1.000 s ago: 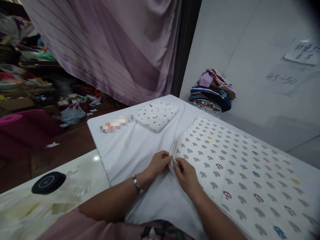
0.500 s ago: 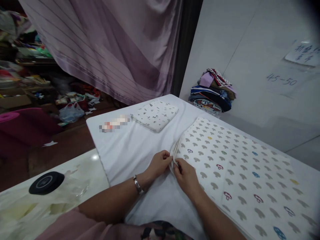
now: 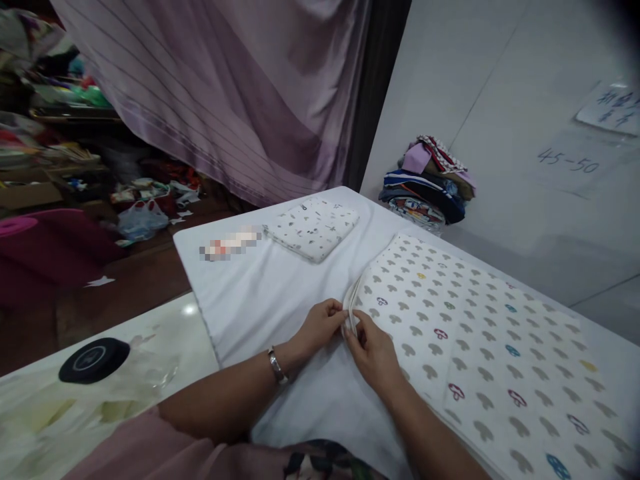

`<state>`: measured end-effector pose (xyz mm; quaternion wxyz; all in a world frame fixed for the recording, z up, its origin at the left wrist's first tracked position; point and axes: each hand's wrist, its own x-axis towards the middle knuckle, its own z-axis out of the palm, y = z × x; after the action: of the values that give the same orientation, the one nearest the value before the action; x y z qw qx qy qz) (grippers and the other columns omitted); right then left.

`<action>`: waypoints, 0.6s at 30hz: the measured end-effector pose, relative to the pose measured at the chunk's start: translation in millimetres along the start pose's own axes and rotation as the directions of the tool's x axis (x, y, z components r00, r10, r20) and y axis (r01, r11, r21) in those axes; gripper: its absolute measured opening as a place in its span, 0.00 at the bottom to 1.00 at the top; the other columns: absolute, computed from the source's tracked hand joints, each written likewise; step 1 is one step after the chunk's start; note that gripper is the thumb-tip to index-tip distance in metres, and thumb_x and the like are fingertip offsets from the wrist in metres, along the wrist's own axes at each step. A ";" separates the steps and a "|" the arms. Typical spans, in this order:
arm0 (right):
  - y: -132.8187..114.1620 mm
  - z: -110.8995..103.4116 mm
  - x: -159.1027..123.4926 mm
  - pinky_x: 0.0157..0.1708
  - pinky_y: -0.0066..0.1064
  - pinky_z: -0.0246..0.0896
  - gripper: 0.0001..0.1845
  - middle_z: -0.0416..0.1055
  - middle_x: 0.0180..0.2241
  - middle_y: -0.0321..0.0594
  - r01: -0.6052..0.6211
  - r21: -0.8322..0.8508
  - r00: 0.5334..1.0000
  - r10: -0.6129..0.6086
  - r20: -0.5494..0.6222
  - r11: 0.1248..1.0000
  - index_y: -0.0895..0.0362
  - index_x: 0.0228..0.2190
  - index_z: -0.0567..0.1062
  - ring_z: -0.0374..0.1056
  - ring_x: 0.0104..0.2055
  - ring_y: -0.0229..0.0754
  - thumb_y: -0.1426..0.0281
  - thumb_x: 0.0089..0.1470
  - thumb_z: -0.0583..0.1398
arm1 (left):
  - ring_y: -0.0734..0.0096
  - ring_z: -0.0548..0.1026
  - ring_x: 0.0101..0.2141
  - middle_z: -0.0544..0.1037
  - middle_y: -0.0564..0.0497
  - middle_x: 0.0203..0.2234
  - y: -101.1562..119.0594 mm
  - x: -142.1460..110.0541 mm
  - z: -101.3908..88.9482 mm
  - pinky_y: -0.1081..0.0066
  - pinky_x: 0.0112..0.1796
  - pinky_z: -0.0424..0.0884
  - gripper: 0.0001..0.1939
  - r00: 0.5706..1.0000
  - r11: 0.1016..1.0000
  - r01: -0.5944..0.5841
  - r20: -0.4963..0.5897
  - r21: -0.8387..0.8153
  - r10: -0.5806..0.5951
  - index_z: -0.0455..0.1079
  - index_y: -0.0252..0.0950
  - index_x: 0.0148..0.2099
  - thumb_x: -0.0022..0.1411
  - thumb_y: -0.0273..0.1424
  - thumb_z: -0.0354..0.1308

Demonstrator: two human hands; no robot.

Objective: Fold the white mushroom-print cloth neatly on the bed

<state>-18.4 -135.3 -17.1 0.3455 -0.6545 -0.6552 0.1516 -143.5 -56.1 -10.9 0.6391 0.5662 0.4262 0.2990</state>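
A white cloth printed with beige mushroom-like shapes and a few coloured ones [image 3: 465, 333] lies folded in layers over the right of the table. At its left edge my left hand [image 3: 323, 323] pinches the layered hem from the left side. My right hand [image 3: 371, 347] is closed on the same edge just to the right, thumb and fingers pressed together. The two hands nearly touch. Farther back lies a smaller folded white cloth with tiny dark prints [image 3: 315, 230], apart from both hands.
The table bears a white cover [image 3: 235, 300]. A blurred-out item [image 3: 230, 244] lies near its far left corner. A black round object [image 3: 94, 360] rests on a lower surface at left. Folded clothes [image 3: 425, 180] are stacked against the wall; a purple curtain [image 3: 240, 87] hangs behind.
My hands keep hold of the cloth's left edge, with only a slight shift of the right fingers. The view has moved a little; the cloths lie as before.
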 end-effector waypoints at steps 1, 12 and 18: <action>0.8 0.4 -0.4 0.26 0.26 0.58 0.19 0.70 0.29 0.36 -0.001 0.003 1.000 0.001 -0.004 1.000 0.57 0.48 0.64 0.65 0.26 0.37 0.64 0.56 0.52 | 0.79 0.63 0.16 0.66 0.58 0.15 1.9 -1.0 0.0 0.77 0.19 0.57 0.10 1.000 1.000 0.004 0.019 -0.025 -0.004 0.63 0.35 0.29 0.50 0.37 0.55; 5.1 1.7 -2.5 0.32 0.29 0.63 0.19 0.71 0.33 0.40 -0.007 0.047 0.999 0.010 -0.047 0.999 0.58 0.49 0.64 0.68 0.33 0.40 0.63 0.57 0.51 | 0.81 0.63 0.16 0.66 0.59 0.15 8.3 -4.6 -1.1 0.78 0.18 0.58 0.11 0.994 0.995 0.041 0.101 -0.096 -0.031 0.64 0.33 0.33 0.43 0.29 0.55; 12.8 2.2 -4.1 0.44 0.33 0.63 0.18 0.70 0.44 0.45 0.074 0.069 0.983 -0.061 -0.174 0.995 0.58 0.48 0.66 0.67 0.44 0.42 0.68 0.57 0.50 | 0.80 0.64 0.16 0.67 0.57 0.15 7.3 -2.7 -1.3 0.80 0.18 0.57 0.09 0.994 0.986 0.101 0.046 -0.135 -0.096 0.65 0.33 0.32 0.44 0.28 0.55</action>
<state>-10.5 -137.4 -28.0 0.4300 -0.6290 -0.6388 0.1071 -145.1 -56.5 -3.2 0.6988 0.5049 0.4194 0.2843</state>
